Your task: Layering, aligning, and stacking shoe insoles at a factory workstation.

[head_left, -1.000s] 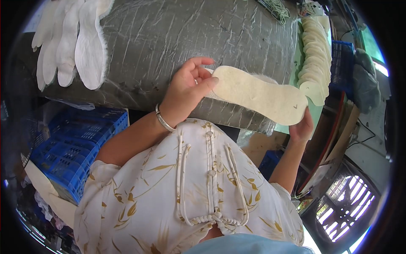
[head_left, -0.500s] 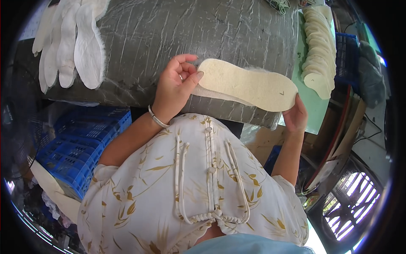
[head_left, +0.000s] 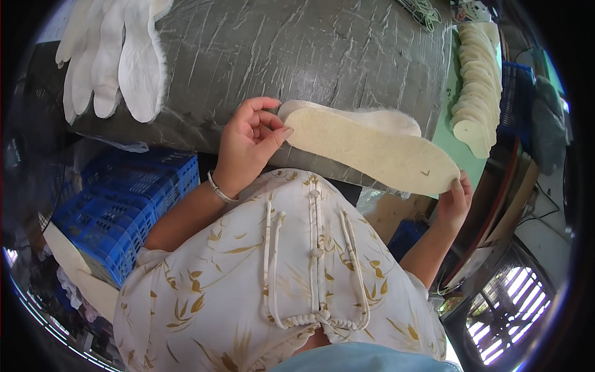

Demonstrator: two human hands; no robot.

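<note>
Since the earlier frame, the right end of the cream insole (head_left: pixel 372 149) has swung down toward the body together with the right hand (head_left: pixel 455 198), so that more of the white fleecy insole (head_left: pixel 390 119) now shows past its far edge. Judging by how the two lie, the step in hand is matching the cream piece to the fleecy one – they overlap at the left, but fan apart toward the right. Next, the move seems to call for swinging the right end back over the white piece until the outlines agree, with the left end kept steady as a pivot.

Both hands are closed lightly on the cream insole: the left hand (head_left: pixel 251 136) pinches its left end, thumb on the upper face, and the right hand grips its right tip. Whether the left fingers also hold the white one, I cannot tell. The cream insole spans the gap between the hands, above the near edge of the table (head_left: pixel 297 56); the white one lies just behind it. More white insoles (head_left: pixel 139 74) lie at the far left – and a row of cream insoles (head_left: pixel 474 93) overlaps at the right.
</note>
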